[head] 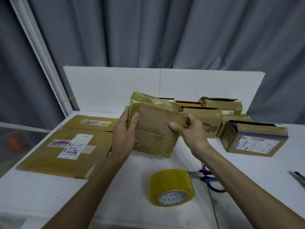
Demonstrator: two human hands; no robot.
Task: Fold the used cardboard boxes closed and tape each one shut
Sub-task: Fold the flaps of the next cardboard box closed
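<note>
Bare strip of white table runs down the middle, near edge at the bottom of view. The left side is taken by a large flattened brown cardboard box w/ shipping labels. The rear right is crowded w/ boxes: a brown box w/ black print and a taped box w/ white label just beside it. A white upright panel closes the far edge.

Yellowish roll of clear packing tape lies on its side in the near centre, and blue-handled scissors sit just to its right.

The brown cardboard box wrapped in old yellowed tape is over the table centre, tilted, its flap seam facing the camera. Can't tell if its low edge touches the table.

Left hand grips the box's left edge, thumb flat on the front and fingers wrapped behind. Right hand grips the right taped edge, thumb on the front and fingers curled round the corner.
</note>
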